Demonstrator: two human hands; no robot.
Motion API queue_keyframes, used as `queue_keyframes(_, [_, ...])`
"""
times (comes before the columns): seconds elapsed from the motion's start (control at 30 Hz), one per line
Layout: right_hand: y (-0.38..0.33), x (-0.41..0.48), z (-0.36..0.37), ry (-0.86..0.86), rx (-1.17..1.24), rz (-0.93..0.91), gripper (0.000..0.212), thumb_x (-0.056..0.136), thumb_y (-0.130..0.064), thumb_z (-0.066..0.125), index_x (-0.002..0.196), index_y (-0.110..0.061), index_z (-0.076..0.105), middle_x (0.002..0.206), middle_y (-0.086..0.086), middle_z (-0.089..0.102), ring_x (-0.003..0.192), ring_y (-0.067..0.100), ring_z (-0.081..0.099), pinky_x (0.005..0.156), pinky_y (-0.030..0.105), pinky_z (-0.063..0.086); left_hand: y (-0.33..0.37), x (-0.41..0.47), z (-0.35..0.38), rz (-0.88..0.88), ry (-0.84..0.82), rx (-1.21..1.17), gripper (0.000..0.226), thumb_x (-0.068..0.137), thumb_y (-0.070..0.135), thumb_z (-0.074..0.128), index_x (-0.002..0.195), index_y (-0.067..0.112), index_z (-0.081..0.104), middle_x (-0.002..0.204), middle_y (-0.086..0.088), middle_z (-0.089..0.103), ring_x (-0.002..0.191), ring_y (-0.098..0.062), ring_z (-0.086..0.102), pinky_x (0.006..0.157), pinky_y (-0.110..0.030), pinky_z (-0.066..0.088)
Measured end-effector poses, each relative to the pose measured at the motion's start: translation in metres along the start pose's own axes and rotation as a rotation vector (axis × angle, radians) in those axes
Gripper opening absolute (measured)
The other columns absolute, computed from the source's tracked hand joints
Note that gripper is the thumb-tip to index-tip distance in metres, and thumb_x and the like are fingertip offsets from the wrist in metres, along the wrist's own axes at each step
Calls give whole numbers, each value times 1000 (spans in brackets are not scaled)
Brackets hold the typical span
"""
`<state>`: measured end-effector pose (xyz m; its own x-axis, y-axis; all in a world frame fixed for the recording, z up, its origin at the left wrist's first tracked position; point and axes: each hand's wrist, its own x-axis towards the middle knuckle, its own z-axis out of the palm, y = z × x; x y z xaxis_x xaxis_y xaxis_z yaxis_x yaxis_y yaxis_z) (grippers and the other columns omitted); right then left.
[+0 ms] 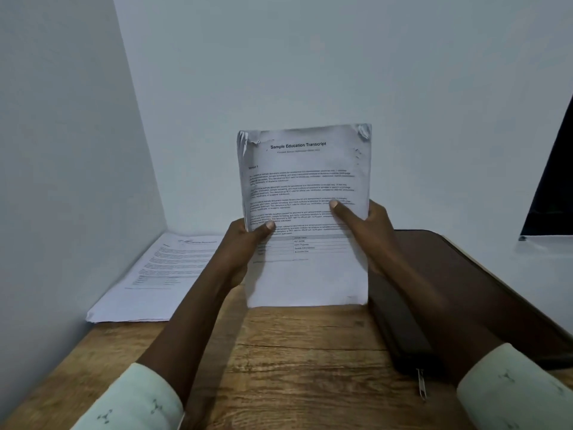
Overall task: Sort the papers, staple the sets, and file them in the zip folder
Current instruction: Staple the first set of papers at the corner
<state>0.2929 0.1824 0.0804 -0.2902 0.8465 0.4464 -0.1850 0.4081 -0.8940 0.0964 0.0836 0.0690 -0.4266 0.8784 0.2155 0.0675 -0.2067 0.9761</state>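
Two grips — left hand (245,243) and right hand (369,231) — pinching one upright paper stack (305,181).

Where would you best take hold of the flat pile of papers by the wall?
Probably its near edge, coming from the front right. The paper pile lies flat on the table, with walls along its left and far sides, so fingers can slide under only there, thumb on top.

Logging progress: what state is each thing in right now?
White printed paper stack: held upright, top corners creased.
Left hand: grips its left edge.
Right hand: grips its right edge.
Second white paper pile: lying flat.
Dark brown zip folder: lying flat, cover down.
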Motion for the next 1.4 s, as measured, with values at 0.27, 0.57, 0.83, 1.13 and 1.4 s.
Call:
queue_keyframes(0.27, [-12, 12, -25, -188, -19, 184, 21, 91, -22, 69, 111, -15, 69, 107, 3, 74, 97, 19, 72, 91, 37, 56, -3, -10, -20, -326, -465, -205, 60, 85, 14, 71, 141, 8, 51, 140, -17, 57, 128, -37, 55, 109, -59, 39])
queue_keyframes(0.57, [-21, 4, -12, -1, -2, -36, 16, 90, -26, 69, 100, -14, 73, 98, 6, 76, 93, 23, 73, 90, 47, 56, 21, -14, -12, -87, -263, -71, 37, 91, 9, 66, 128, 4, 61, 124, -14, 68, 113, -33, 67, 98, -46, 54])
queue_keyframes(0.83, [-49, 10, -1, -17, -60, -163, 7, 92, -26, 67, 94, -21, 70, 96, -2, 74, 86, 12, 72, 75, 23, 58, 61, -7, 7, 181, 56, -68, 17, 93, 8, 63, 108, 11, 69, 105, -6, 76, 93, -25, 74, 80, -37, 61])
queue_keyframes(1.13, [-33, 7, -2, -33, -94, -25, 12, 92, -24, 67, 101, -16, 72, 98, 3, 76, 90, 19, 73, 84, 39, 58, 24, -9, 6, 25, 59, -15, 26, 90, 6, 66, 116, 9, 68, 109, -7, 75, 98, -26, 72, 87, -41, 58])
queue_keyframes(1.4, [-19, 12, 6, -198, 52, 374, 26, 87, -4, 68, 113, 4, 67, 110, 24, 70, 101, 39, 68, 94, 55, 52, 26, 0, -24, -45, 67, 216, 97, 69, 12, 87, 150, 17, 34, 145, -16, 51, 133, -37, 48, 110, -48, 41])
